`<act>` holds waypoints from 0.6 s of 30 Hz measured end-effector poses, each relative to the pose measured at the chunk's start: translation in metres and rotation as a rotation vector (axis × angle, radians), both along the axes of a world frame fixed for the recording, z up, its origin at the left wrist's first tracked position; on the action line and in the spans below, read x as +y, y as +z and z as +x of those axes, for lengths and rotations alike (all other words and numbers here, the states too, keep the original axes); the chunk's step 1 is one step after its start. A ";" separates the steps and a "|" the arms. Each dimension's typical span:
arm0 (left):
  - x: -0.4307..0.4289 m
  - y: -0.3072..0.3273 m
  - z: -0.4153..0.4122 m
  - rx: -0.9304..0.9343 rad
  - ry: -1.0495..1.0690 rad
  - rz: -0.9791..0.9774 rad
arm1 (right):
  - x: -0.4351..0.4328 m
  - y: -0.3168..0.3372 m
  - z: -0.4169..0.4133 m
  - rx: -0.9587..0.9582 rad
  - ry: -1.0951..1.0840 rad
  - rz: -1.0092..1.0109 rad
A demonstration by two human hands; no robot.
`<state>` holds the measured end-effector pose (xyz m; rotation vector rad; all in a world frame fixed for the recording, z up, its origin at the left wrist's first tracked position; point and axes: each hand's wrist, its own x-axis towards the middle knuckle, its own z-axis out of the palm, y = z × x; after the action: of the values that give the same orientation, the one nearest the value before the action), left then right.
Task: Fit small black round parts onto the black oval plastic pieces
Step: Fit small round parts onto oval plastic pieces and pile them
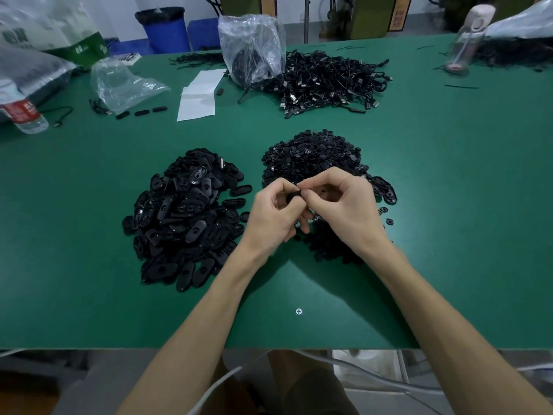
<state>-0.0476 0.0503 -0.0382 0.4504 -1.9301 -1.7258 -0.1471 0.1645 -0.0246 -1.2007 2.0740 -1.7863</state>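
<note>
A heap of black oval plastic pieces (185, 217) lies on the green table (89, 295) at centre left. A heap of small black round parts (311, 154) lies at centre, just beyond my hands. My left hand (272, 217) grips one black oval piece (292, 196) between thumb and curled fingers. My right hand (344, 205) meets it from the right, its thumb and forefinger pinched at the piece's edge. Whatever those fingertips hold is hidden. Both hands hover above the near edge of the round-part heap.
A pile of black cables (329, 82) and a clear plastic bag (251, 46) sit at the back. A white paper sheet (199, 95), another bag (119, 82), a water bottle (24, 115) and a screw head (298, 311) are also on the table.
</note>
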 end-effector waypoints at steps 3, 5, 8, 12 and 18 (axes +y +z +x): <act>0.000 0.001 0.000 -0.002 0.002 -0.003 | 0.000 0.001 0.001 0.070 -0.027 0.017; -0.001 0.001 0.001 -0.001 -0.004 0.005 | 0.000 0.002 0.002 0.100 -0.033 0.025; -0.001 0.002 0.001 0.007 -0.022 0.019 | 0.000 0.003 0.002 0.157 -0.032 0.029; -0.002 0.003 0.002 0.034 -0.047 0.036 | 0.001 0.004 0.000 0.234 -0.050 0.038; -0.001 0.003 0.003 0.032 0.004 -0.037 | 0.002 0.002 -0.002 0.380 -0.054 0.049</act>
<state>-0.0447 0.0493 -0.0357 0.4100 -1.9337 -1.6821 -0.1490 0.1662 -0.0227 -1.5878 2.3516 -1.6176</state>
